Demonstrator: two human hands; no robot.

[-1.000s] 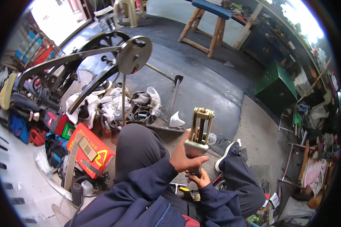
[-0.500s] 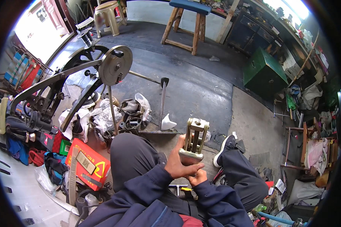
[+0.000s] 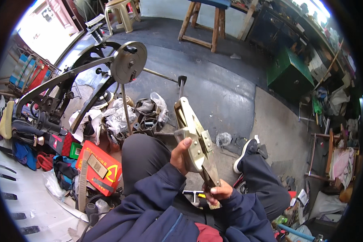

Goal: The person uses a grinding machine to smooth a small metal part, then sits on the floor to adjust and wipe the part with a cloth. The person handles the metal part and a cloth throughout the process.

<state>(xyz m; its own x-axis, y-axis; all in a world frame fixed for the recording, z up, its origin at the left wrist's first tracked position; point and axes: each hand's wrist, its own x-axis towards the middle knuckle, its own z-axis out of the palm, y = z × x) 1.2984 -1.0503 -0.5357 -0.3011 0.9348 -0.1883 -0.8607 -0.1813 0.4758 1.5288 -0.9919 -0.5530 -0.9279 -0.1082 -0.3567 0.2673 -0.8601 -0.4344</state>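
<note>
A long metal linkage of riveted plates and bars (image 3: 197,137) slants over my lap, brass-coloured and grey; its exact kind I cannot make out. Around the wider plated part closes my left hand (image 3: 179,156), its thumb lying on the plate. At the lower end my right hand (image 3: 220,192) grips the narrower bars, fingers wrapped round. The upper end points away from me, toward the thin metal post. Just below, between my legs, shows a T-shaped metal tool (image 3: 195,193) with a yellow piece beside it, partly hidden by my right hand.
A hand-cranked sewing machine (image 3: 129,63) stands at left, above plastic bags (image 3: 117,117). Near my left knee lies a red box (image 3: 97,169). A green metal box (image 3: 288,70) sits at far right, a wooden-legged stool (image 3: 214,34) at the back. Clutter lines the right side.
The linkage, which was upright and end-on, has tilted and now shows its long side. My right hand has shifted down and right onto its lower end. The head view has moved slightly.
</note>
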